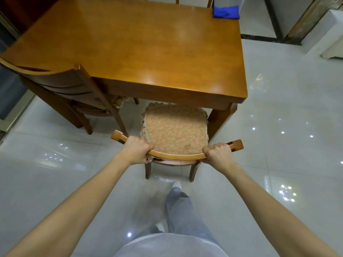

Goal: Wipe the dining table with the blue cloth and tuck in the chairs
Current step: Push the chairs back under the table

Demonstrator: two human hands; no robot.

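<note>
A wooden dining table fills the upper middle of the head view. The blue cloth lies bunched on its far right corner. A wooden chair with a patterned seat cushion stands at the table's near end, its seat partly under the tabletop. My left hand grips the left part of the chair's curved top rail. My right hand grips the right part of the same rail.
A second wooden chair stands at the table's left side, its seat under the top. Another chair back shows at the far end. Glossy white floor tiles surround the table. White furniture stands at the far right.
</note>
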